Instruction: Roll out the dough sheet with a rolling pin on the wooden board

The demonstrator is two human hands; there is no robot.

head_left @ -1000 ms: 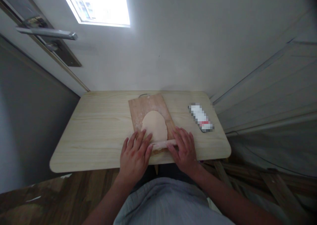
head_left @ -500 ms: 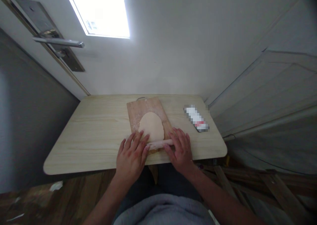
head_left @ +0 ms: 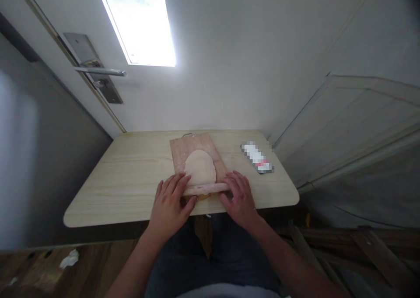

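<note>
A table (head_left: 131, 175) stands by a white wall. On it lies a wood board (head_left: 193, 142), and on the board lies a flat, pale, egg-shaped dough (head_left: 200, 167). A pin (head_left: 206, 187) lies across the near end of the dough, touching it. The left hand (head_left: 170, 201) rests flat on the left end of the pin, fingers stretched out and a little apart, not curled round it. The right hand (head_left: 239, 197) rests flat on the right end in the same way. A small blurred thing (head_left: 257, 158) lies on the table, right of the board and apart from it. A door handle (head_left: 100, 71) sticks out far up on the left.
</note>
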